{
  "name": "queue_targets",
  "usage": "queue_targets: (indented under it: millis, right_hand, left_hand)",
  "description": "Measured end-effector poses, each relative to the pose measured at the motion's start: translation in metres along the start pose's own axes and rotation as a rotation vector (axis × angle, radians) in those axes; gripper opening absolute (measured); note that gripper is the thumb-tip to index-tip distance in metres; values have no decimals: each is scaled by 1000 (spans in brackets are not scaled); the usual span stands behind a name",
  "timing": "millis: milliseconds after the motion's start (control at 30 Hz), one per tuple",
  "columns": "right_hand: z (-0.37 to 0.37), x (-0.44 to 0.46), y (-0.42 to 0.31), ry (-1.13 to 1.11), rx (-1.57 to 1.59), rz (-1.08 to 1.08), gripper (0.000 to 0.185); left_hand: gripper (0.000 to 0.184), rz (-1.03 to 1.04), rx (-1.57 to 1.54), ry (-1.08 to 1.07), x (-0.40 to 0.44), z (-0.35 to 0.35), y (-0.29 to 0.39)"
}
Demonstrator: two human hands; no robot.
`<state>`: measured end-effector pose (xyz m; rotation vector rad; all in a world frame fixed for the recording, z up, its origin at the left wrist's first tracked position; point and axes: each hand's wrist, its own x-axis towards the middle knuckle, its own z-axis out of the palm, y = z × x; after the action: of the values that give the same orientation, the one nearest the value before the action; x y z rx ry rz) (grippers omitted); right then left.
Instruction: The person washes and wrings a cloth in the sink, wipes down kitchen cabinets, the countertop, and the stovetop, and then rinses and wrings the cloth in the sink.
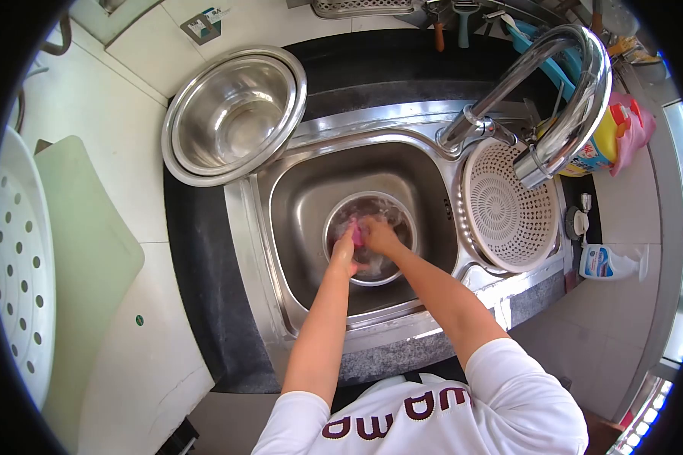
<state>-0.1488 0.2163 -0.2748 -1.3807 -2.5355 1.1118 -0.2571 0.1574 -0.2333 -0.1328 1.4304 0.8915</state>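
Observation:
Both hands are down inside a round metal bowl (409, 241) with water in it, in the steel sink basin (292, 220). A small bright pink item (357, 233), perhaps a cloth or sponge, lies between them; its exact kind is unclear. My left hand (346, 251) presses its fingers against the item from the left, thumb spread toward the bowl's near side. From the right, my right hand (379, 234) curls its fingers over the item. The fingertips are partly hidden by water and blur.
Nested steel bowls (239, 114) stand at the sink's back left corner. A white colander (512, 208) sits right of the basin under the curved faucet (596, 83). A spray bottle (611, 263) and yellow bottle (596, 148) are farther right. At left are a green cutting board (91, 227) and perforated white basket (26, 273).

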Motion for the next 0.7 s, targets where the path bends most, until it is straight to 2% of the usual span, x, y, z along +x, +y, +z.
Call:
queue_targets:
  millis: [33, 67, 100, 167, 200, 267, 300, 367, 400, 433, 500, 533, 567, 600, 633, 667, 700]
  right_hand:
    - [9, 6, -1, -44, 368, 72, 34]
    - [-24, -13, -46, -2, 708, 179, 25]
    - [-35, -28, -70, 215, 434, -165, 25]
    - [-59, -53, -116, 196, 451, -168, 23]
    - [-66, -63, -134, 204, 277, -260, 21]
    - [-58, -59, -135, 274, -31, -411, 20]
    - [-51, -49, -123, 275, -31, -412, 20]
    - [-48, -24, -101, 467, -2, -253, 11]
    - [-54, -16, -94, 489, -18, -213, 7]
    - [-57, -8, -84, 491, -16, -211, 7]
    - [-55, 4, -55, 69, -100, 55, 23]
    - [-47, 2, -42, 69, -97, 54, 23]
    - [-39, 0, -32, 213, -193, -20, 19]
    - [-31, -2, -22, 359, -291, -98, 16]
    - [-23, -12, -16, 354, -290, -104, 16]
    - [-16, -23, -12, 237, -504, -261, 19]
    - [-10, -29, -9, 116, -716, -415, 22]
  left_hand:
    - [53, -154, -257, 0, -14, 7, 9]
    - [52, -163, -448, -171, -6, 0, 8]
    - [48, -14, -517, -528, 35, -25, -9]
    - [39, 552, -488, -694, 41, -35, -39]
    - [39, 547, -486, -696, 32, -25, -34]
    - [25, 483, -671, -306, -3, 8, -10]
    - [25, 485, -670, -306, 17, 2, -19]
    - [24, 654, -501, -889, 72, -16, -42]
    - [24, -39, -681, -348, -12, 11, 1]
    - [24, -39, -678, -347, -11, 3, -1]
    - [23, 8, -455, -416, -5, -19, -8]
    - [23, 16, -514, -208, -26, -6, 6]
    - [23, 20, -519, -202, -26, -10, 6]
    - [29, 107, -326, -141, -25, -14, 9]
    - [39, 187, -131, -78, -25, -18, 9]
    - [58, 161, -43, -84, -31, -11, 12]
    - [58, 163, -44, -82, -24, -8, 8]
